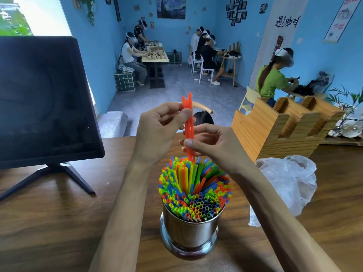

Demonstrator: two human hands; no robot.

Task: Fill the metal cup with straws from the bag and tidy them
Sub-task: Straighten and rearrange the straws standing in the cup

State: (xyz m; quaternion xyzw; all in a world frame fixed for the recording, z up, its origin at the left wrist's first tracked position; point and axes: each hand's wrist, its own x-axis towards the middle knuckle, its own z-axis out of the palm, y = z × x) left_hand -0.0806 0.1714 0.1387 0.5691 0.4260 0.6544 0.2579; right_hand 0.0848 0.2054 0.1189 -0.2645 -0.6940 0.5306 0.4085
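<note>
From the head view, I have my left hand pinching a few orange plastic straws high up, and my right hand pinching them lower down, I judge to steer their ends into the shiny metal cup. The cup stands just below both hands, packed with multicoloured straws; the crumpled clear plastic bag lies to its right.

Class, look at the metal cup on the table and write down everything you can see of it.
The metal cup is a shiny, steel-looking cylinder with a wider, rounded base. It stands upright on the wooden table, near the front edge, between the person's forearms. It is packed full of coloured straws that fan out above its rim. A plastic bag lies to its right. Neither hand touches the cup.
</note>
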